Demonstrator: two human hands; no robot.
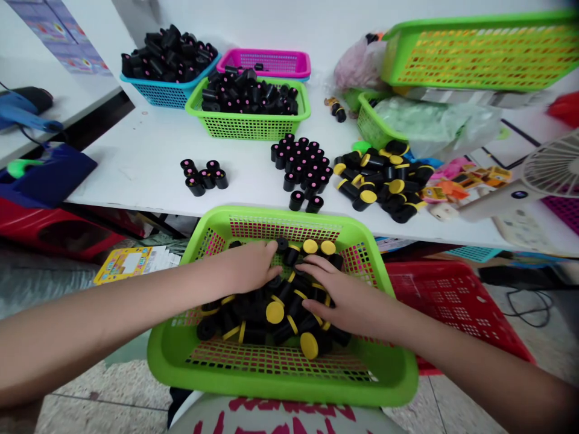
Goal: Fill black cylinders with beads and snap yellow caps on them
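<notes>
A green plastic basket (283, 395) sits at my lap, holding a heap of black cylinders with yellow caps (275, 312). My left hand (248, 266) reaches into its far left part, fingers curled down among the pieces; what they hold, if anything, is hidden. Just past its fingertips is a black cylinder (281, 244). Over the right side of the heap, my right hand (339, 294) has its fingers stretched out and its thumb apart, the fingertips touching black pieces. Two yellow-capped cylinders (310, 246) stand upright beyond the hands.
On the white table (136, 163) stand rows of black cylinders with pink dots (303, 160) and a smaller group (203, 175). Yellow-capped cylinders (386, 175) lie piled at right, beside a fan (520, 187). Behind are a filled green basket (248, 128) and a filled blue basket (158, 93).
</notes>
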